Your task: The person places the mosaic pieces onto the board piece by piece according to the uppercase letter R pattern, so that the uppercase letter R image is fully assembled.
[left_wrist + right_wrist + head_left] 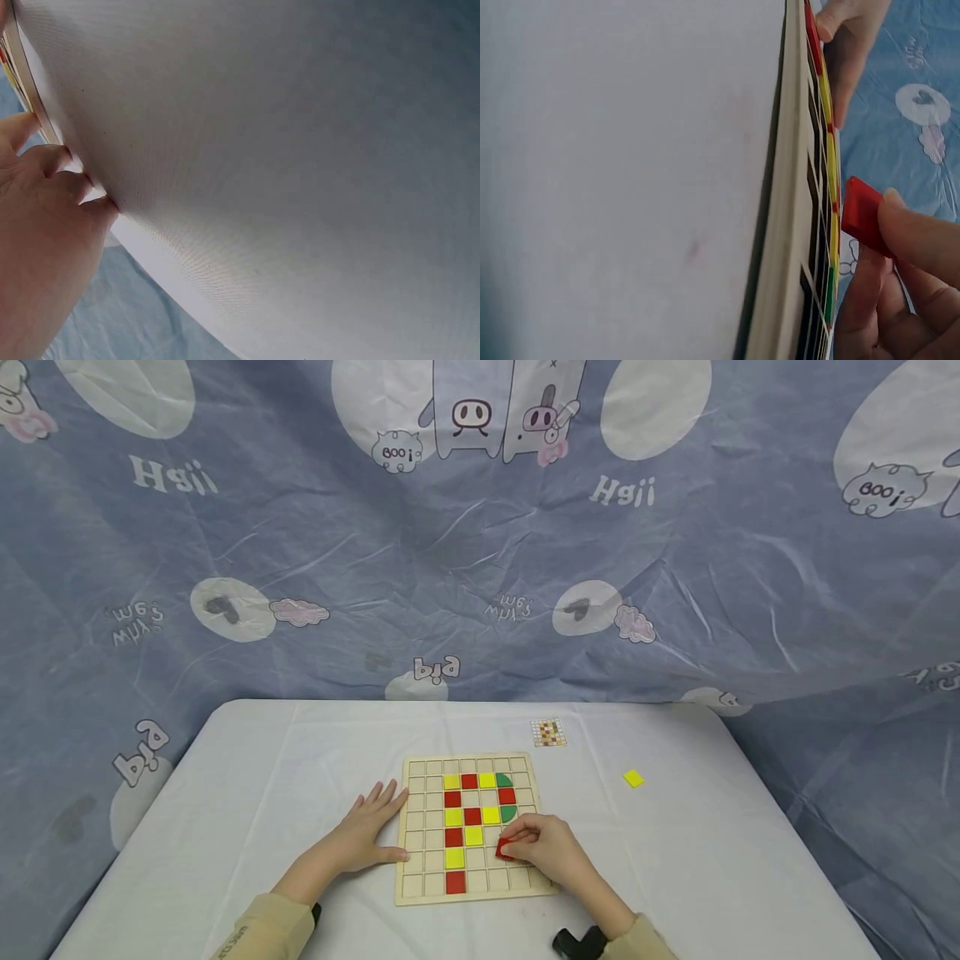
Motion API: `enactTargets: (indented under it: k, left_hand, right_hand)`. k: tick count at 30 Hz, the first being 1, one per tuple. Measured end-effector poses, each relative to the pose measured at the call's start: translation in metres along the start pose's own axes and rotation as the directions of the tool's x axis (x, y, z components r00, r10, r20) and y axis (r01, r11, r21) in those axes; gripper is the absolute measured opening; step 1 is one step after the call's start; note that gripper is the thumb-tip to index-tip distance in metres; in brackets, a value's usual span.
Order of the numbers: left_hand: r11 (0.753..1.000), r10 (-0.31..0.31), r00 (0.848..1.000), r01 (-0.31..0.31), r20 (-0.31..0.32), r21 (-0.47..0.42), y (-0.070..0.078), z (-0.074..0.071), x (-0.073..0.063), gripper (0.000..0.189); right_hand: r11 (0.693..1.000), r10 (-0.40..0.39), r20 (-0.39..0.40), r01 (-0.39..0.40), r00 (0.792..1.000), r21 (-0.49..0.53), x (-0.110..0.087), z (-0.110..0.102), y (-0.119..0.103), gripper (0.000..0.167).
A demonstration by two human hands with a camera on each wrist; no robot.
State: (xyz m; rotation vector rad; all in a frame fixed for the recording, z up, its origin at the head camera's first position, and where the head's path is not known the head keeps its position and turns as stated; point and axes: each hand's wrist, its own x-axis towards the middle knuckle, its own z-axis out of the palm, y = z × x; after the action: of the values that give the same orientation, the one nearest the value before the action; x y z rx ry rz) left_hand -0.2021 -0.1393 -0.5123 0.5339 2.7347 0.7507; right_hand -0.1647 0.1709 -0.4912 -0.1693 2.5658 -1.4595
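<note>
A wooden grid board (435, 897) lies on the table, its cells partly filled with red and yellow square tiles and two green rounded ones. My left hand (360, 835) is spread at the board's left side, with thumb and fingertips at its edge; the left wrist view shows those fingers (56, 161) along the rim. Between thumb and fingers, my right hand (555, 852) pinches a red square tile (864, 214). That tile is tilted, close over the lower right part of the grid. In the right wrist view the board is seen edge-on beside it.
A loose yellow tile (633, 778) lies to the right of the board. Behind the board is a small pattern card (549, 732) with a coloured grid. The white-covered table (300, 743) meets a blue printed cloth (480, 552) at the back.
</note>
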Motion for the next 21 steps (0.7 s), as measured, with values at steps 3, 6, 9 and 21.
enactTargets:
  k: [3, 6, 9, 21]
  left_hand:
    - [1.000, 0.004, 1.000, -0.004, -0.001, -0.002, 0.000, 0.000, 0.000, 0.103]
    - [1.000, -0.001, 1.000, 0.001, 0.001, 0.003, -0.001, 0.000, 0.000, 0.103]
    - [1.000, 0.002, 1.000, -0.002, -0.002, 0.006, -0.002, 0.000, 0.000, 0.103]
    - [1.000, 0.001, 1.000, -0.001, -0.003, 0.011, -0.003, 0.002, 0.002, 0.103]
  right_hand:
    - [0.999, -0.007, 0.025, 0.008, 1.000, -0.038, 0.001, 0.005, -0.002, 0.008]
    - [0.996, -0.018, 0.035, 0.021, 0.999, -0.088, 0.002, 0.009, -0.001, 0.006]
    - [0.992, -0.031, 0.033, 0.035, 0.999, -0.125, 0.003, 0.011, 0.000, 0.005]
    - [0.974, -0.086, 0.029, 0.090, 0.996, -0.207, 0.004, 0.011, -0.001, 0.008]
